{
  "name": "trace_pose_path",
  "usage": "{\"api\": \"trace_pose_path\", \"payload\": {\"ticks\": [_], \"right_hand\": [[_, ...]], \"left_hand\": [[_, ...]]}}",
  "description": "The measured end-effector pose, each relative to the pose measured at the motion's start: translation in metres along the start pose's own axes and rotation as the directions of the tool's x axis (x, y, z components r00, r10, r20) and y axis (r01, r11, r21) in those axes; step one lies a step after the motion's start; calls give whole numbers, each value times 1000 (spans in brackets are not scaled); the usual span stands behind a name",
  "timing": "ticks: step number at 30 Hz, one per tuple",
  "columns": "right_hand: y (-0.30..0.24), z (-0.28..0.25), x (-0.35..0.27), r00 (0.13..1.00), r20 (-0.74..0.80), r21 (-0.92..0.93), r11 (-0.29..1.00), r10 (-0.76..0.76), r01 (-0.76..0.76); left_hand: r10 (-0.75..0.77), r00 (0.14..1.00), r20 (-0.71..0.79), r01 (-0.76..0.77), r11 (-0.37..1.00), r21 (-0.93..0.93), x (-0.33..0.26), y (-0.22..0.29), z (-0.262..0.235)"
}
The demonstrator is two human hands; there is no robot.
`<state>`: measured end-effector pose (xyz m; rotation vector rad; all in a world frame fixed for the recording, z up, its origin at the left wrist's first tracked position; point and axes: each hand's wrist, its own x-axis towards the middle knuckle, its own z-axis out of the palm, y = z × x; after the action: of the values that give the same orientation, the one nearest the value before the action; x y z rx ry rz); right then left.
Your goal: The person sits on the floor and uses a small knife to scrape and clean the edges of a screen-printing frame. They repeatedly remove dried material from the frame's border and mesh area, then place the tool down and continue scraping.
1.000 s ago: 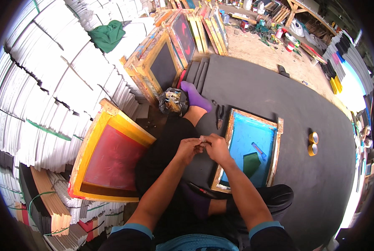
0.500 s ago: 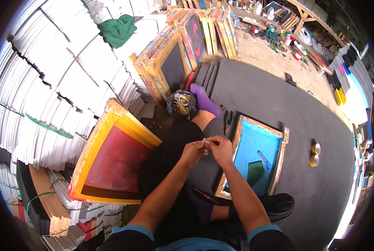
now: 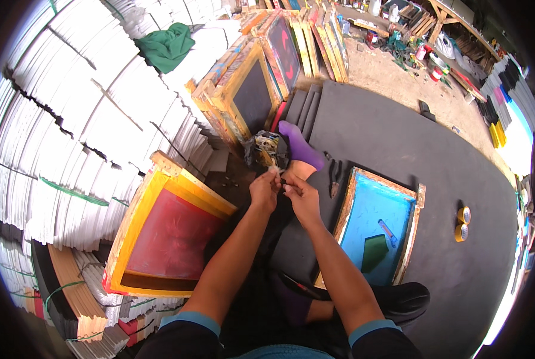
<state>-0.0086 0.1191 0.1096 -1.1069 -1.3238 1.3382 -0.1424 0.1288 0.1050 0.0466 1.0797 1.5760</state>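
Note:
My left hand (image 3: 264, 191) is closed in a pinch, with a small whitish scrap (image 3: 274, 170) showing at its fingertips; its kind is unclear. Just to the right, my right hand (image 3: 303, 200) also has its fingers pressed together, and whatever they hold is too small to name. Both hands are over my lap, in front of a dark plastic bag (image 3: 268, 145) filled with crumpled scraps. Right of my right forearm lies a wooden screen frame (image 3: 412, 224) with blue mesh (image 3: 375, 206). A blue utility knife (image 3: 387, 232) and a dark green piece (image 3: 374, 252) rest on that mesh.
A yellow-edged frame with red mesh (image 3: 171, 236) leans at my left beside tall white stacks (image 3: 58, 137). Dark-handled tools (image 3: 335, 176) lie by my purple-socked foot (image 3: 301, 145). Two yellow tape rolls (image 3: 462, 224) sit on the black mat (image 3: 453, 161). More frames (image 3: 252, 90) stand ahead.
My hands have come apart slightly and moved forward, closer to the bag. The whitish scrap now shows at the left fingertips. The view has shifted a little.

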Motion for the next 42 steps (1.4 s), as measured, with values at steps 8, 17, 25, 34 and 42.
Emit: {"api": "trace_pose_path", "payload": {"ticks": [8, 17, 25, 34, 42], "right_hand": [[-3, -15, -15, 991, 32, -32, 992, 127, -126], [26, -75, -54, 993, -9, -173, 978, 117, -117], [12, -104, -83, 994, -23, -214, 970, 109, -112], [19, -225, -110, 969, -199, -674, 697, 150, -246], [55, -204, -60, 962, -273, -736, 638, 24, -225]], "left_hand": [[601, 775, -196, -384, 694, 609, 98, 31, 3], [574, 797, 185, -123, -145, 982, 101, 40, 7], [502, 835, 224, -51, -334, 941, 78, 54, 6], [653, 680, 334, -218, -255, 942, 53, 41, -4], [374, 566, 735, -721, -208, 661, -24, -117, 18]]}}
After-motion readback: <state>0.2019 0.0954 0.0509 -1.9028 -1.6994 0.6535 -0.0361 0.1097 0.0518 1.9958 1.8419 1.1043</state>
